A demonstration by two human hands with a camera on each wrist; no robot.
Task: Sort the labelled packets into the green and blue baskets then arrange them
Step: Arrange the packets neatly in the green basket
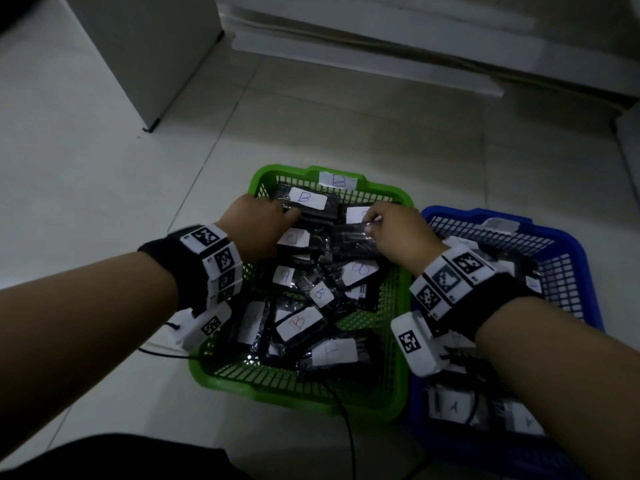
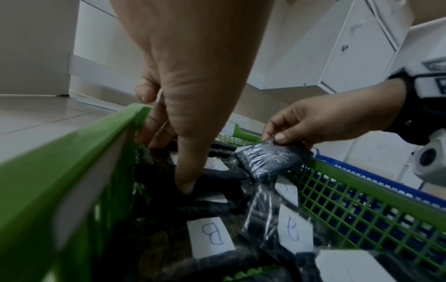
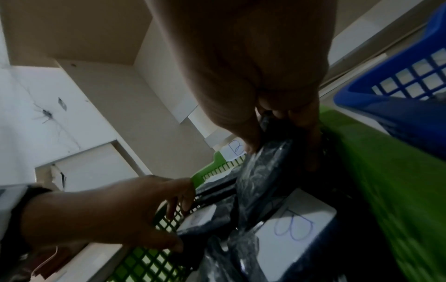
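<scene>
Packets [image 1: 300,323] marked B crowd your green basket [image 1: 388,400]; two baskets touch on the floor [image 1: 86,174], blue basket [image 1: 575,258] rightward. Your right hand [image 1: 403,233] fingers pinch one black packet [image 1: 349,237]; left hand [image 1: 254,230] fingers curl among others.

The blue basket [image 1: 568,244] runs off the right and bottom edges of the head view, and the right forearm covers much of its contents. Its rim label [image 1: 498,224] is too blurred to read. The left hand [image 1: 254,230] hides its fingertips among the packets in the green basket [image 1: 263,178]. In the right wrist view, the near green wall [image 3: 386,190] is smeared by blur. One packet label [image 1: 358,213] is half covered by the right hand [image 1: 401,233].
</scene>
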